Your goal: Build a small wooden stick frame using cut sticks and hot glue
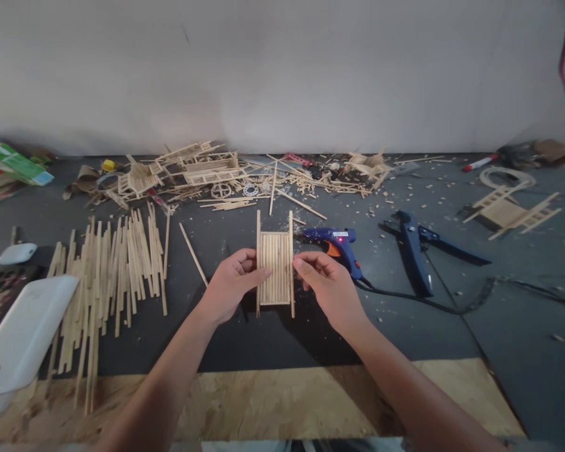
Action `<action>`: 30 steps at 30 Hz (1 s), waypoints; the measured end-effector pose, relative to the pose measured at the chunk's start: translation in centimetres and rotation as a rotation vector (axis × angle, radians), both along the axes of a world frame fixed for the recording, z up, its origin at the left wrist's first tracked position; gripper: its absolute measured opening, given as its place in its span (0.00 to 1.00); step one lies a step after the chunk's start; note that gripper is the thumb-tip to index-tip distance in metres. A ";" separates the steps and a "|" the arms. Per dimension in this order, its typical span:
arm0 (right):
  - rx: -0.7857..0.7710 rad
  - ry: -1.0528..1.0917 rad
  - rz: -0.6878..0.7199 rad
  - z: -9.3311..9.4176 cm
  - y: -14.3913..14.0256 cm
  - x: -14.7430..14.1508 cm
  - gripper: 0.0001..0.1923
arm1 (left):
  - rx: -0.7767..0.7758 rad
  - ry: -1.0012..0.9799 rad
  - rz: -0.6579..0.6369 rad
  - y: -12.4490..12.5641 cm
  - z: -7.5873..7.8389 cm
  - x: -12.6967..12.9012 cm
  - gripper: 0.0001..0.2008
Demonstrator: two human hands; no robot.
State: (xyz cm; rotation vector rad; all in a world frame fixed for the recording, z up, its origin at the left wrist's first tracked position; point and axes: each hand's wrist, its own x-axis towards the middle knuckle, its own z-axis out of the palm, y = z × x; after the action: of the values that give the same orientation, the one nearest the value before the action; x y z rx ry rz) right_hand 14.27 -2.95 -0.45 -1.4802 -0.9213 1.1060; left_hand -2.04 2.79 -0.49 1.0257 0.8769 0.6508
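Note:
Between my hands is a small panel of thin wooden sticks (275,276), laid side by side with two longer rails along its sides. My left hand (238,276) grips its left rail, the thumb lying over the slats. At the right rail, the thumb and forefinger of my right hand (327,279) pinch the edge. A blue hot glue gun (334,242) with an orange trigger and a lit red light lies just beyond my right hand. To its right rests a blue-handled cutter (414,254). A single loose stick (193,254) lies near my left hand.
Many loose sticks (117,270) are spread at the left, beside a white power bank (26,333). Stick models (207,166) and scraps line the wall. Another small stick model (506,213) stands at right. The glue gun's black cord (414,298) runs rightward.

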 end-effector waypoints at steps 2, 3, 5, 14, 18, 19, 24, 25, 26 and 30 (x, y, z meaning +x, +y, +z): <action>-0.009 0.009 -0.012 0.1 -0.1 0.0 0.09 | -0.012 -0.007 0.006 0.0 0.0 -0.1 0.12; -0.020 0.009 -0.014 0.2 -0.2 0.0 0.09 | -0.015 -0.006 0.009 0.0 -0.1 -0.1 0.12; -0.045 0.006 -0.006 0.2 -0.3 0.0 0.09 | -0.016 -0.006 0.012 0.0 -0.1 -0.1 0.12; -0.062 0.006 0.019 -0.6 -0.4 0.1 0.09 | -0.017 -0.005 0.020 0.0 0.0 0.0 0.12; -0.066 0.002 0.030 -0.8 -0.3 0.2 0.11 | -0.005 0.006 0.013 0.0 -0.1 0.0 0.12; -0.066 0.004 0.033 -0.9 -0.3 0.3 0.11 | -0.003 0.006 0.010 0.0 -0.2 0.0 0.12; -0.067 0.044 0.053 -1.2 -0.2 0.4 0.10 | -0.018 -0.004 -0.003 0.1 -0.6 0.0 0.11; -0.067 0.052 0.057 -1.2 -0.2 0.4 0.10 | -0.024 -0.005 -0.004 0.1 -0.7 0.0 0.11; -0.068 0.060 0.062 -1.2 -0.1 0.5 0.10 | -0.029 -0.006 -0.006 0.1 -0.7 0.0 0.11; -0.075 0.105 0.082 -1.2 0.0 0.6 0.09 | -0.042 -0.012 -0.018 0.1 -0.9 -0.1 0.12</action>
State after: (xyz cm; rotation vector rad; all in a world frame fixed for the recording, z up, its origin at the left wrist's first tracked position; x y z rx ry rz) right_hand 14.84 -2.91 -1.69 -1.4412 -0.8822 1.2782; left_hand -2.10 2.93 -1.41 0.9903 0.8665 0.6202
